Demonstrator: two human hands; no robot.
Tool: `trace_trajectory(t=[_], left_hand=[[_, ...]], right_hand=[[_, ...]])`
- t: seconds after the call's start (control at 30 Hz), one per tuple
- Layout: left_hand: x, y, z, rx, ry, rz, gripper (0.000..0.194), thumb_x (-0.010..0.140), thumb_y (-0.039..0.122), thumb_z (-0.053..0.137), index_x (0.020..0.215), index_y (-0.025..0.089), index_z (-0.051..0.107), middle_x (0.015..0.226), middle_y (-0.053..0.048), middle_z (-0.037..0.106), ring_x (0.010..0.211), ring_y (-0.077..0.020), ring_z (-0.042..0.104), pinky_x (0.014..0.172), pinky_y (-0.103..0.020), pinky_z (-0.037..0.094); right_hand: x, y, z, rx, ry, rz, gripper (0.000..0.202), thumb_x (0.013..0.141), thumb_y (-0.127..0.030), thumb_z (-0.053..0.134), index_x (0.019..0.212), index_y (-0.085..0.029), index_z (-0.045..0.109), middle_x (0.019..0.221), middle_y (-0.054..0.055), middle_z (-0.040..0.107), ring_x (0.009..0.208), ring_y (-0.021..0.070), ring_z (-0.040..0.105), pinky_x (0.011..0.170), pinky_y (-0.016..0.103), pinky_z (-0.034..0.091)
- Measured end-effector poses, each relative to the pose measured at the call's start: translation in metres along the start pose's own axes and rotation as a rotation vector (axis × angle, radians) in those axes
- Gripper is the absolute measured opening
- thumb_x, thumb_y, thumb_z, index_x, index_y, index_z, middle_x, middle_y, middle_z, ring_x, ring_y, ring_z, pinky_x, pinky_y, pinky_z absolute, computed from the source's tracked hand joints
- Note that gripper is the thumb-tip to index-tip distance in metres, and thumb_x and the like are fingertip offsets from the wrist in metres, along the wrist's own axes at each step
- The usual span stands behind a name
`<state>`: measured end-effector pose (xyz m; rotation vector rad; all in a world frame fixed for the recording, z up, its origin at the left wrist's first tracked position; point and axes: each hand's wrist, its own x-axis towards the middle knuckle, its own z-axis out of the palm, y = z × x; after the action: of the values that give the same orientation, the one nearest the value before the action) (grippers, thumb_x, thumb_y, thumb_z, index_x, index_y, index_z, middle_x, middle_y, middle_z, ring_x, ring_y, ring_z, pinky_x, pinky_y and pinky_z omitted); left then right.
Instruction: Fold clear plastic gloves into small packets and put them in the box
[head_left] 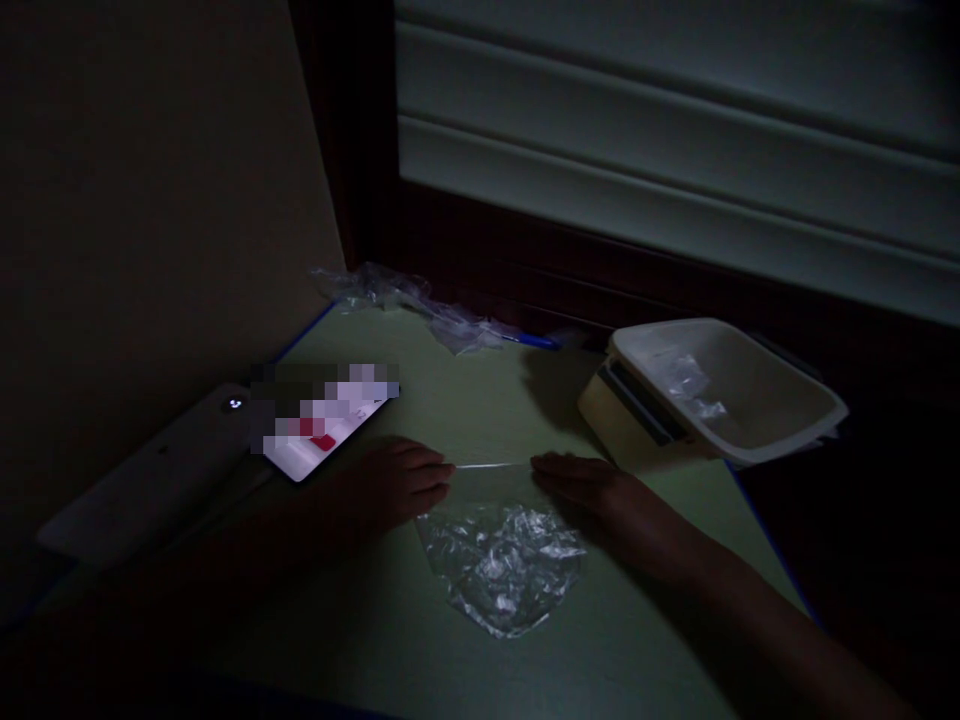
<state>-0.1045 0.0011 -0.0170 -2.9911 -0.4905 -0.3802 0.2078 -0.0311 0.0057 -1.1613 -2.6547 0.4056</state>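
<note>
A clear plastic bag lies on the pale green tabletop. Its upper part is pulled flat with a straight, shiny edge, while the lower part is crumpled and narrows toward me. My left hand grips the left end of that edge, fingers close together. At the right end, my right hand has hold of the same edge, its fingertips pressed on the film. The dim light hides the thumbs of both hands.
A lit phone lies left of my left hand, beside a long white device. Right of my right hand stands a cream plastic bin with clear film inside. Crumpled plastic and a blue pen-like item lie along the back edge.
</note>
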Motion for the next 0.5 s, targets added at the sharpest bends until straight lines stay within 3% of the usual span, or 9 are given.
trace_trajectory(t=[0.13,0.27,0.37,0.5], left_hand=[[0.001,0.0,-0.004,-0.031,-0.044,-0.023,0.023,0.09,0.009,0.049,0.105,0.018,0.063,0.119,-0.006,0.065,0.11,-0.0222,0.057,0.092,-0.036,0.043],[0.0,-0.001,-0.001,-0.073,-0.025,-0.034,0.023,0.088,0.007,0.049,0.105,0.016,0.063,0.12,-0.007,0.064,0.11,-0.0229,0.057,0.091,-0.037,0.044],[-0.001,-0.001,0.002,-0.124,-0.028,-0.087,0.026,0.085,0.005,0.048,0.102,0.017,0.063,0.119,-0.007,0.064,0.11,-0.0228,0.055,0.092,-0.038,0.043],[0.002,0.004,-0.003,-0.218,0.018,-0.255,0.032,0.086,0.009,0.044,0.113,0.016,0.06,0.118,-0.009,0.063,0.109,-0.0217,0.055,0.093,-0.039,0.044]], right_hand=[[0.011,0.004,0.0,0.208,0.103,0.156,0.028,0.09,-0.021,0.05,0.114,-0.018,0.065,0.117,0.012,0.066,0.109,0.0236,0.061,0.093,0.04,0.049],[0.029,0.01,0.007,0.275,0.088,0.31,0.019,0.076,-0.027,0.067,0.093,-0.017,0.067,0.089,0.008,0.066,0.077,0.0204,0.063,0.068,0.031,0.049],[0.034,0.012,0.012,0.311,0.058,0.319,0.005,0.072,-0.02,0.067,0.073,-0.018,0.063,0.075,0.002,0.06,0.064,0.0145,0.056,0.059,0.025,0.043],[0.031,0.005,0.011,0.36,0.063,0.319,0.009,0.076,-0.019,0.059,0.069,-0.019,0.054,0.069,-0.001,0.057,0.06,0.0122,0.052,0.055,0.022,0.038]])
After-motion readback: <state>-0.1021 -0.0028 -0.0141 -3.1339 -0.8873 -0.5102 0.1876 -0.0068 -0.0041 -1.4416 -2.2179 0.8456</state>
